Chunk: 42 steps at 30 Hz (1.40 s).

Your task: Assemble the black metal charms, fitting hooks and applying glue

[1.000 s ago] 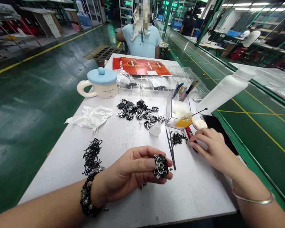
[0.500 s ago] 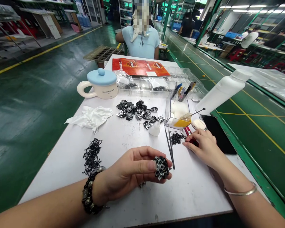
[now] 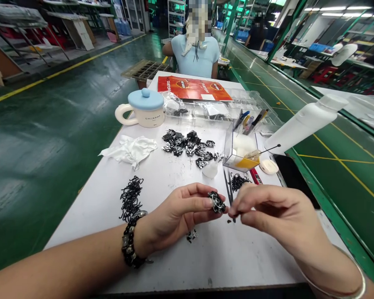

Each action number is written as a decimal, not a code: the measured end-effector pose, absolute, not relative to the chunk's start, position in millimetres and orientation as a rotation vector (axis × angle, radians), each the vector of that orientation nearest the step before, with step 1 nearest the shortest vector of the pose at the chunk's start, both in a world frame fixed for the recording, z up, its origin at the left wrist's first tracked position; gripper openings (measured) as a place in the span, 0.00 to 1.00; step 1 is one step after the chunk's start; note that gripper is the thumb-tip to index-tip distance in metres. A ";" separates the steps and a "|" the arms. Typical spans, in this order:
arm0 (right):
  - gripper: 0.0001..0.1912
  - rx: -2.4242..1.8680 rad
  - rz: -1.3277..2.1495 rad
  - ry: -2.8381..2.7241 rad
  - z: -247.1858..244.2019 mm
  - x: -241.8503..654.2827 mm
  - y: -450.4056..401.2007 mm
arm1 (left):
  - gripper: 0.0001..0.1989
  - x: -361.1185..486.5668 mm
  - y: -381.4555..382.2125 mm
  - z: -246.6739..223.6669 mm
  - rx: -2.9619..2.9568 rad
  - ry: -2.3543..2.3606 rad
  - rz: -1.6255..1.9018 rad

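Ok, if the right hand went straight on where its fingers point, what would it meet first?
Probably the fingertips of the left hand or the small black-and-silver openwork part they hold; which comes first is unclear, as one view hides depth.

Blue-lidded cream mug beside crumpled white cloth.

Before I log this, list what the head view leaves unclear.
All in the head view:
Right hand: anything in its pinch, hidden by its fingers.
Part in the left hand: back, hidden by itself.
Mug: smallest print, too small.
Left arm: cut off by the left edge.
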State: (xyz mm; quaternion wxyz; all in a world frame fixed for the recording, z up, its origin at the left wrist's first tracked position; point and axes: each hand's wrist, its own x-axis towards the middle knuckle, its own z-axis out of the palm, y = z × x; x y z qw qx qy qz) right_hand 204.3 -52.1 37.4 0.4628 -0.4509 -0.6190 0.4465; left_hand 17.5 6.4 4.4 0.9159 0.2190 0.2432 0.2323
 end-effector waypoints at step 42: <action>0.10 -1.266 0.260 -1.836 6.1 186.3 -56.9 | 0.09 17.0 6.8 3.2 0.522 0.575 0.540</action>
